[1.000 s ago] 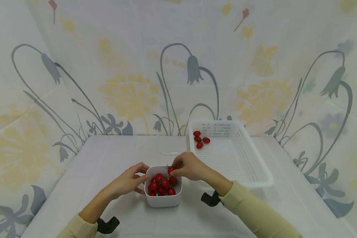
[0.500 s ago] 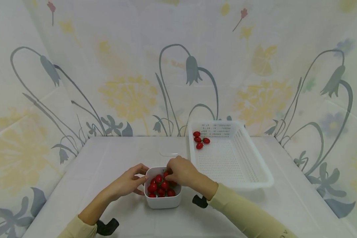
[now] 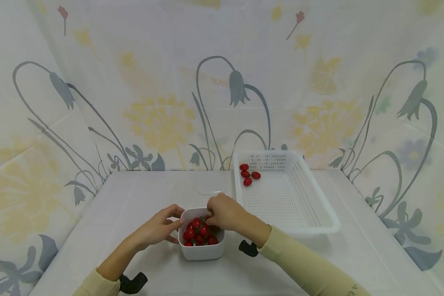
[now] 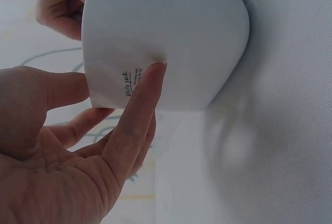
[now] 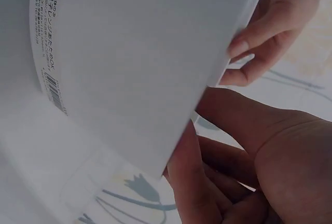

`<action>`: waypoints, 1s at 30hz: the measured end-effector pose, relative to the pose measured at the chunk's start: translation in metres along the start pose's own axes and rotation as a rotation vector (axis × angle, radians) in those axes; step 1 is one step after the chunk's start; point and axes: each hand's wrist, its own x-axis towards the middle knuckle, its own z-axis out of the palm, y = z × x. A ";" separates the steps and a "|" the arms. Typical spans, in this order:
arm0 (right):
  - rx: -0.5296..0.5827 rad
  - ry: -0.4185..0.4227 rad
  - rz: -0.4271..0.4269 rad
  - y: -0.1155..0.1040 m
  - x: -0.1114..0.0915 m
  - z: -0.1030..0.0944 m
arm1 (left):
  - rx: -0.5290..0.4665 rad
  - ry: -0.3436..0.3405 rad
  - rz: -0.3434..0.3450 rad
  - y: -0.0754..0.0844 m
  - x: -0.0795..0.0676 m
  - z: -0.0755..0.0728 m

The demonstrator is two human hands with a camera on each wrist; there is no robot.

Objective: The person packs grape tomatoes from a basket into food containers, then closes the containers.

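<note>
A white square plastic container (image 3: 202, 253) stands upright on the cloth, holding several red cherry tomatoes (image 3: 189, 234) with green stems. At its left rear corner my left hand (image 3: 156, 228) holds the container, thumb at the rim and fingers round the outer wall. My right hand (image 3: 226, 213) reaches over the right rear part of the rim. Its fingertips dip inside and pinch a cherry tomato (image 3: 208, 218), mostly covered by the fingers. Both wrist views show the container's outer walls, which hide its contents; the right wrist view includes a printed label (image 5: 51, 53).
A white perforated basket (image 3: 333, 220) stands at the back right, with several cherry tomatoes (image 3: 245, 174) in its far left corner. A clear flat piece with a curved edge (image 3: 209, 193) lies behind the container. A patterned cloth (image 3: 159, 82) hangs at the back.
My right hand has lowered a cherry tomato from the container's rim to inside, moving slightly left, and has stayed there for the last half second. The left hand has held its place.
</note>
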 end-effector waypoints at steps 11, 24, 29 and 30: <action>0.147 -0.031 -0.103 0.013 -0.023 -0.032 | 0.003 0.010 -0.007 0.000 0.001 -0.003; 0.156 -0.025 -0.082 0.044 -0.043 -0.059 | -0.018 -0.004 -0.005 -0.004 0.001 -0.002; 0.167 -0.011 -0.077 0.058 -0.045 -0.069 | -0.017 -0.005 -0.001 -0.005 0.001 -0.001; 0.159 -0.004 -0.076 0.061 -0.045 -0.071 | -0.017 -0.005 -0.001 -0.005 0.001 -0.001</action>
